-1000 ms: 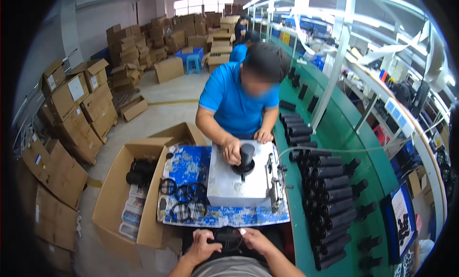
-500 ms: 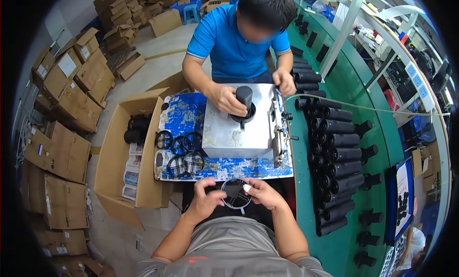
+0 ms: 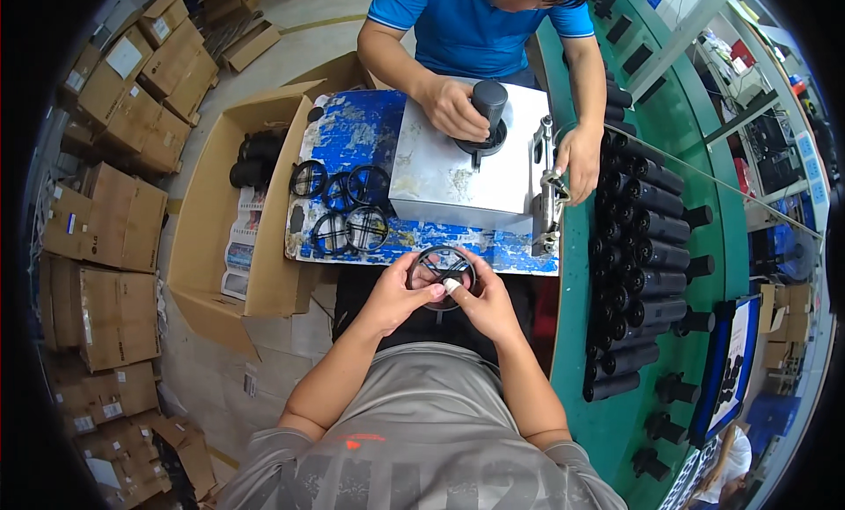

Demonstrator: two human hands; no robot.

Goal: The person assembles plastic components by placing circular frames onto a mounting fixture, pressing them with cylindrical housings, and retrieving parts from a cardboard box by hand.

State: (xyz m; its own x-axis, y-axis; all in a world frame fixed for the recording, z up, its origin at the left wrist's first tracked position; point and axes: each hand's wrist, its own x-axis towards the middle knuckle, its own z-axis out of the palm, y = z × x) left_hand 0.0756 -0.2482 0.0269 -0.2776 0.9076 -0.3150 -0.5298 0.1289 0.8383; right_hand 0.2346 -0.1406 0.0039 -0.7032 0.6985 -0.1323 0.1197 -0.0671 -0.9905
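Note:
Just off the near edge of the board, a black ring with crossing inner bars point(image 3: 440, 268) is gripped between my two hands. My left hand point(image 3: 393, 299) closes on its left side, while my right hand point(image 3: 487, 306) holds the right side, its white-wrapped thumb over the bars. Several similar black rings point(image 3: 388, 229) lie on the worn blue board point(image 3: 343, 127). Beyond them, a co-worker's hand point(image 3: 451, 108) steadies a black cylinder point(image 3: 489, 96) in a round black holder on a metal box point(image 3: 431, 171). The co-worker's other hand point(image 3: 581, 158) touches the metal clamp fixture point(image 3: 544, 215).
An open cardboard box point(image 3: 207, 211) with black parts and printed paper stands left of the board. Along the green bench point(image 3: 563, 360) on the right lie rows of black cylinders point(image 3: 656, 255). Stacked cartons point(image 3: 123, 215) line the far left.
My left fingers, spread beside the ring before, now close on it. Both hands and the ring have risen toward the board's edge. The co-worker's other hand has moved down onto the clamp.

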